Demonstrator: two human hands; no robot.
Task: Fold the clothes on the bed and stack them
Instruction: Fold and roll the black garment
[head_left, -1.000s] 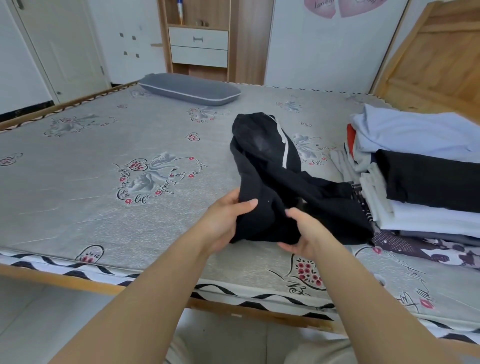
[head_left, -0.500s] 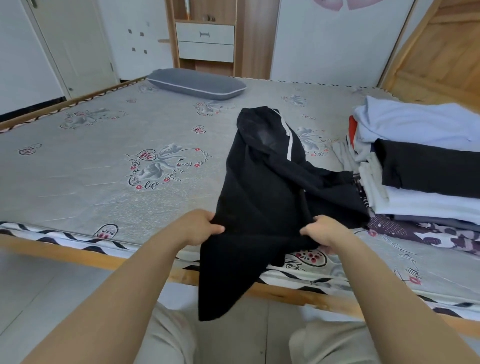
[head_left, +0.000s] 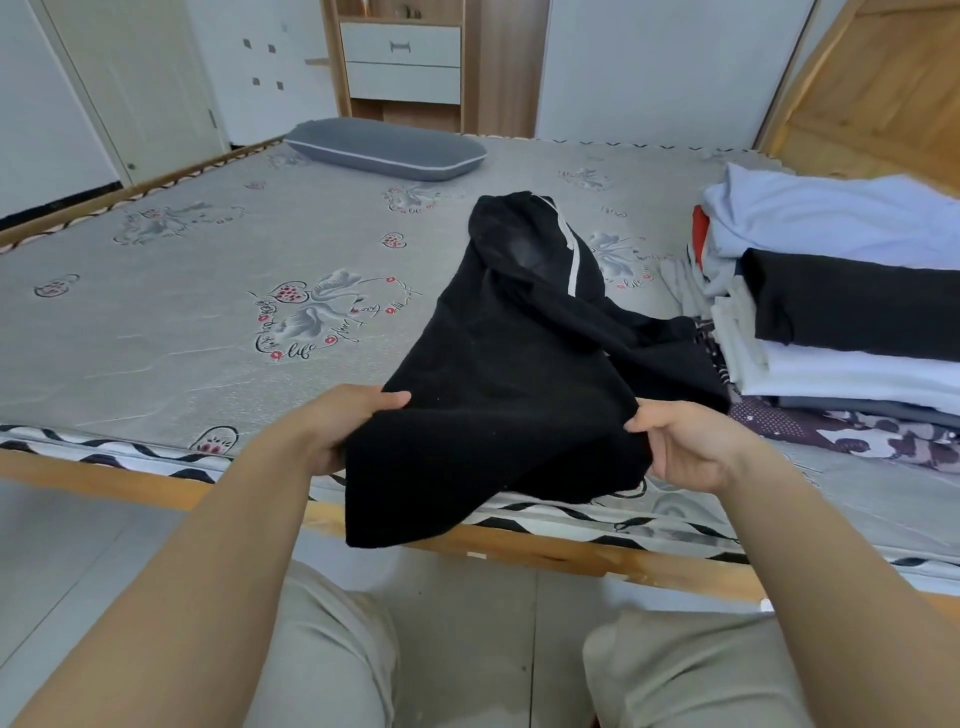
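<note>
Head view: left hand (head_left: 343, 434) and right hand (head_left: 691, 447) each grasp the black garment (head_left: 509, 364), unfolded, draped over the bed (head_left: 156, 322) edge; folded stack (head_left: 852, 332) sits right; task seems mostly done.

Both hands (head_left: 343, 431) (head_left: 696, 447) apparently gripping; arms outstretched
</note>
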